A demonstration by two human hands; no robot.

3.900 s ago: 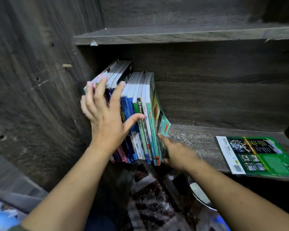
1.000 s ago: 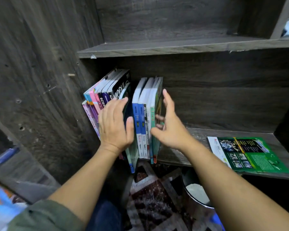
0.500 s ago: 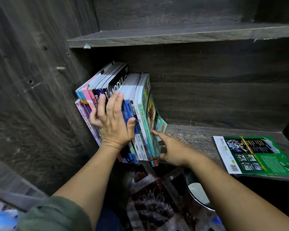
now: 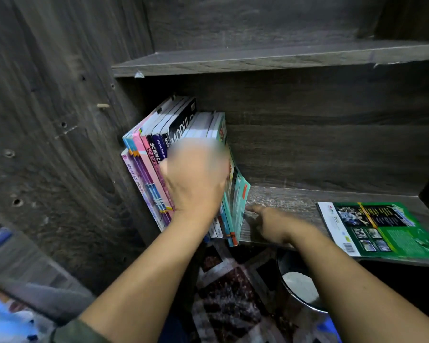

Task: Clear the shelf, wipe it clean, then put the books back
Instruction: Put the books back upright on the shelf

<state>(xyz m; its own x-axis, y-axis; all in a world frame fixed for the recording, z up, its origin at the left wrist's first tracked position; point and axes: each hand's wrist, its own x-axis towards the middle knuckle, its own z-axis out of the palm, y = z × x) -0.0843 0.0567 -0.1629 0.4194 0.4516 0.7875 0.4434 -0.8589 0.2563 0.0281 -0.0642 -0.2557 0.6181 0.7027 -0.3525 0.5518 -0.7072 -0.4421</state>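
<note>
At the far left is the dark wooden side wall [image 4: 60, 144] of the cabinet. The row of books [image 4: 154, 154] stands at the left end of the shelf [image 4: 282, 201] and leans against this wall, with the spines toward me. My left hand [image 4: 193, 186] lies on the spines in the middle of the row. Its fingers are blurred, so I cannot tell if they are flat or curled. The last book, the teal book [image 4: 239, 199], tilts with its foot out to the right. My right hand [image 4: 273, 226] is low on the shelf, apart from the left one. One finger [image 4: 254, 208] is stretched to the foot of the teal book, and the others are hidden, so I cannot tell its grip. Further right, well apart from the row, a green book [image 4: 382, 226] lies flat on the shelf. Under the shelf is a metal bowl [image 4: 297, 285].
</note>
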